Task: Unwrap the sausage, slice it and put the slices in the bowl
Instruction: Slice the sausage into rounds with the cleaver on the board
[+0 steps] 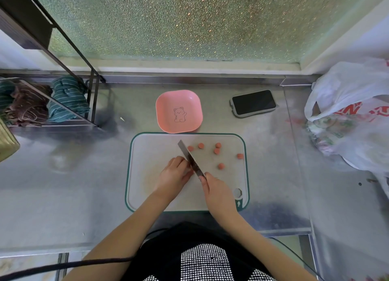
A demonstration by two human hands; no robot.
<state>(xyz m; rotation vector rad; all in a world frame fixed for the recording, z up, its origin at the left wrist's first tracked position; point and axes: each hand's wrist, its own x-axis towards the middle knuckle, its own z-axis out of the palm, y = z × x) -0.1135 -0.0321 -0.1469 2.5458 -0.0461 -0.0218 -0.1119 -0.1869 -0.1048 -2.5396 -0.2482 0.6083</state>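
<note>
Several pink sausage slices point(217, 150) lie scattered on the right half of a white cutting board with a green rim point(147, 146). My right hand point(216, 191) grips the handle of a knife point(190, 159), whose blade slants up and left across the board. My left hand point(173, 174) is curled right against the blade's left side; a remaining piece of sausage beneath its fingers is hidden. The pink square bowl point(166, 104) with a bear drawing stands just beyond the board, with nothing in it.
A black phone point(253, 102) lies right of the bowl. A white plastic bag point(353, 112) fills the right side. At left, a black rack point(92, 99) holds folded cloths point(67, 97). A dark cable point(63, 265) runs along the front edge.
</note>
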